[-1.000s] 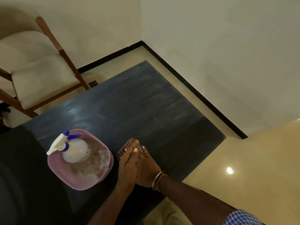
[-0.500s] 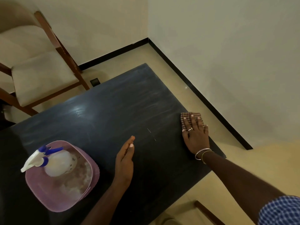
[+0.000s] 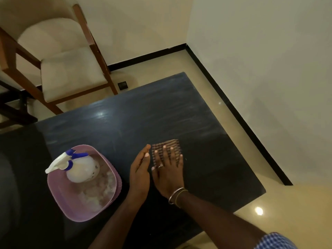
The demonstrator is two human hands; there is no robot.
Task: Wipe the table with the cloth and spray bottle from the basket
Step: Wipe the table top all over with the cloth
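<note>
2 hands: right hand [image 3: 168, 174] flat on 1 cloth [image 3: 167, 147], left hand [image 3: 139, 175] released, 1 bottle [image 3: 75, 167]

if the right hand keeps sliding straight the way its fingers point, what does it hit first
Nothing, it seems: beyond the right hand and the cloth lies bare table up to its far edge.

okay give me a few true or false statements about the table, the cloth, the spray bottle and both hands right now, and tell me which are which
1. The right hand lies flat on the checked cloth. True.
2. The spray bottle stands on the bare table. False: it sits in the pink basket.
3. The left hand grips the spray bottle. False: it is open, on its edge beside the cloth.
4. A wooden chair stands beyond the table. True.
5. The right wrist wears bangles. True.
</note>
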